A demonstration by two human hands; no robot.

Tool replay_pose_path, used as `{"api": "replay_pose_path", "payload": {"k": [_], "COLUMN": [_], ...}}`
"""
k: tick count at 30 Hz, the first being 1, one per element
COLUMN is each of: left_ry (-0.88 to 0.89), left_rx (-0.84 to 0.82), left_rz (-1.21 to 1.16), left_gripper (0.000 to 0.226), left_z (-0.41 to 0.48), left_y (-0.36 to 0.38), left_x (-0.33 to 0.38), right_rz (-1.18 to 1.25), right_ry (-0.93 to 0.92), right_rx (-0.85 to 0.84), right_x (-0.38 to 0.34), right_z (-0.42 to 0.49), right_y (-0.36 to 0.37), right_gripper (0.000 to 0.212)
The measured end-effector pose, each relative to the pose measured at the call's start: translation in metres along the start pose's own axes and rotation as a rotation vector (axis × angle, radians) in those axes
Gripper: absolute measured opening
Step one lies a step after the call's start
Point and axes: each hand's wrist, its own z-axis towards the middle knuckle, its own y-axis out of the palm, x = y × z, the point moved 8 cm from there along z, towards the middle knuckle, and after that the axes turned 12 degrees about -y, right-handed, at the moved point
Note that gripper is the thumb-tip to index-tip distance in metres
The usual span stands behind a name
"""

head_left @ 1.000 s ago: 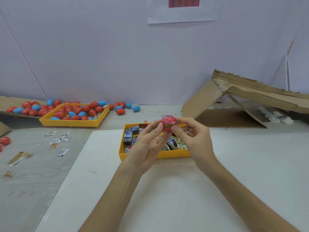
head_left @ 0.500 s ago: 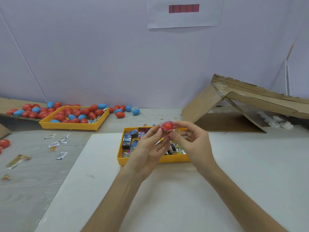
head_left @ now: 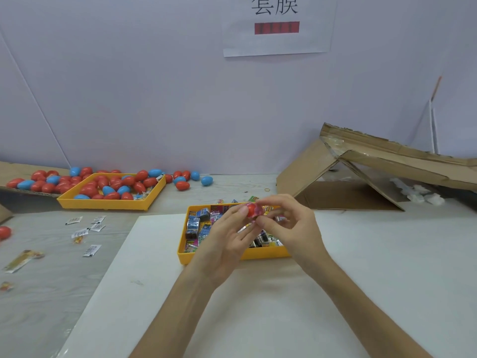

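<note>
- Above the near yellow tray point(head_left: 263, 254), a red egg point(head_left: 249, 211) was held in the air between both hands, clear of the tray's contents.
- The left hand point(head_left: 227, 239) came up from below with the palm turned toward the camera, and its fingertips pinched the egg's left side.
- The right hand point(head_left: 289, 228) closed on the egg from the other side, thumb and forefinger curled round it and the remaining fingers loosely bent behind.
- A pinkish film sleeve point(head_left: 255, 204) appeared to wrap part of the egg. How far it reached round could not be told, since the fingers hid most of it.
- The step in hand looked like fitting a sleeve over an egg, with the sleeve partly on and being worked into place.
- The next move probably called for one hand to steady the egg while the other drew the film evenly over the exposed end, without tearing or bunching it.
- Printed sleeves point(head_left: 197, 223) lay jumbled in the near tray, which sat at the far edge of a white board point(head_left: 258, 306).
- A far yellow tray point(head_left: 103, 204) to the left held red and blue eggs, with more loose eggs point(head_left: 206, 180) on the table beside it.
</note>
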Motion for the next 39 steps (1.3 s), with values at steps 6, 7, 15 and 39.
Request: {"api": "replay_pose_path", "payload": {"k": [6, 7, 15, 39], "left_ry": [0.017, 0.026, 0.036, 0.099], "left_rx": [-0.036, -0.042, -0.093, -0.159], "left_rz": [0.003, 0.017, 0.043, 0.157], "left_gripper": [0.039, 0.041, 0.041, 0.039], "left_z": [-0.003, -0.003, -0.004, -0.006], "left_y": [0.007, 0.009, 0.013, 0.017], "left_x": [0.004, 0.003, 0.000, 0.004], "right_rz": [0.327, 0.357, 0.587, 0.667], "right_ry": [0.308, 0.332, 0.374, 0.296], "right_rx": [-0.017, -0.030, -0.051, -0.061], "right_x": [0.018, 0.019, 0.016, 0.009], "right_z": [-0.005, -0.006, -0.009, -0.004], "right_y": [0.006, 0.009, 0.018, 0.016], "right_gripper": [0.040, 0.044, 0.027, 0.019]}}
